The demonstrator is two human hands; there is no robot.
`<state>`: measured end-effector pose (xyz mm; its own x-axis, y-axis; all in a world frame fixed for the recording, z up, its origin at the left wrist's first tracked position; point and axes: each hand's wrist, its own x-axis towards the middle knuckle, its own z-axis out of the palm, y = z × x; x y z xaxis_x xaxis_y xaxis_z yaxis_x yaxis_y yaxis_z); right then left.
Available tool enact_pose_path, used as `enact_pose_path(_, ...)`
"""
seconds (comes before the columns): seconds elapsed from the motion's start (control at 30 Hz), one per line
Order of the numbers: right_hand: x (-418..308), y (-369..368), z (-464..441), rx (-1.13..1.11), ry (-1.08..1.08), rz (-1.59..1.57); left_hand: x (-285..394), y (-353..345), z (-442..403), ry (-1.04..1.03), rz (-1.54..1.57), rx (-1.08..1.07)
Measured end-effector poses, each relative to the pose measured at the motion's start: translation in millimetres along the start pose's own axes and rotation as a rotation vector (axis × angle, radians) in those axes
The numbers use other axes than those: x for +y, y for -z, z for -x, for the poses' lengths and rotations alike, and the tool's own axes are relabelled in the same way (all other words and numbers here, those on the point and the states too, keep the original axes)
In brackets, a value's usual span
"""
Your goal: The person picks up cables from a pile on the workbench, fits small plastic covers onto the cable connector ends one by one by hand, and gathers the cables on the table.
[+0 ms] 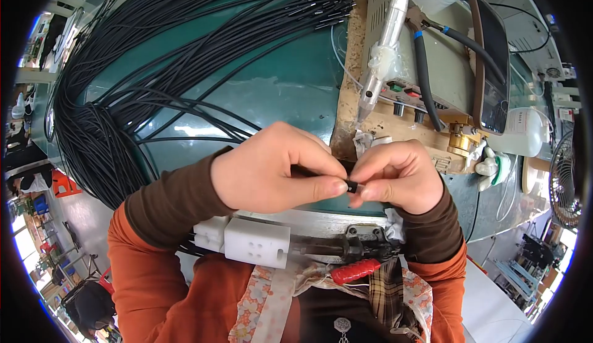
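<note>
My left hand (pixel 281 169) is closed, with thumb and forefinger pinching a small black cable end (pixel 351 186). Opposite it, my right hand (pixel 401 176) is closed too, its thumb and fingertips pinching the other end of the same small piece. The fingertips of both hands nearly meet around it, so most of it is hidden. Behind my left hand lies a large bundle of black cables (pixel 185 59), with several strands running toward that hand. Below the hands sits a clamp fixture with a white plastic block (pixel 256 244) and a red-wrapped handle (pixel 356 271).
A metal control box (pixel 454 52) stands on a wooden board at the back right. Pliers with dark handles (pixel 422 65) and a silver pen-shaped tool (pixel 393 25) lie on it. Beside these are a dark-screened device (pixel 494 77), a white bottle (pixel 525 131) and a fan (pixel 562 185).
</note>
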<state>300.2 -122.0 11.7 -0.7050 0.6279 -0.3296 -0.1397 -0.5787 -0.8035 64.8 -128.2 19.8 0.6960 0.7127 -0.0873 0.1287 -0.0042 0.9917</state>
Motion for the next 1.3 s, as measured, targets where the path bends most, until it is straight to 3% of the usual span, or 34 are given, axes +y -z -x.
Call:
enact_pose_path(0.07,-4,4,5,0.021,-0.026,0.071,1,0,1,-0.006,-0.044,-0.041)
enact_pose_path(0.2,-10,21,12,-0.156,0.187,0.222,-4,-2,6,-0.305,-0.927,0.188)
enact_pose_path(0.23,-10,22,12,-0.152,0.195,0.224,-6,-5,6,-0.311,-0.933,0.183)
enact_pose_path(0.37,-7,16,10,-0.063,0.150,0.147,-13,-18,10,0.057,-1.328,0.150)
enact_pose_path(0.57,3,23,1,-0.070,0.145,0.142,-19,-15,10,-0.050,-1.279,0.083)
enact_pose_path(0.7,7,27,-4,-0.044,0.136,0.146,17,-20,51,0.062,-0.996,0.110)
enact_pose_path(0.77,8,24,-4,-0.052,0.136,0.152,45,-27,91,0.268,-0.891,0.072)
enact_pose_path(0.8,7,22,-4,-0.048,0.129,0.164,56,-33,106,0.241,-0.744,0.066)
enact_pose_path(0.87,6,21,-3,-0.038,0.111,0.189,55,-40,145,0.415,-0.547,-0.093)
enact_pose_path(0.93,6,21,-4,-0.041,0.107,0.193,41,-57,172,0.622,-0.586,-0.232)
enact_pose_path(0.97,7,21,-5,-0.041,0.095,0.201,21,-69,186,0.629,-0.593,-0.233)
enact_pose_path(1.03,8,21,-7,-0.041,0.068,0.218,-16,-88,207,0.392,-0.983,-0.076)
enact_pose_path(1.13,9,20,-9,-0.044,0.075,0.215,4,-81,207,0.402,-0.863,-0.066)
enact_pose_path(1.2,8,20,-7,-0.044,0.069,0.228,20,-42,194,0.194,-0.490,-0.164)
enact_pose_path(1.3,6,20,-4,-0.036,0.071,0.227,56,8,156,0.410,-0.423,-0.140)
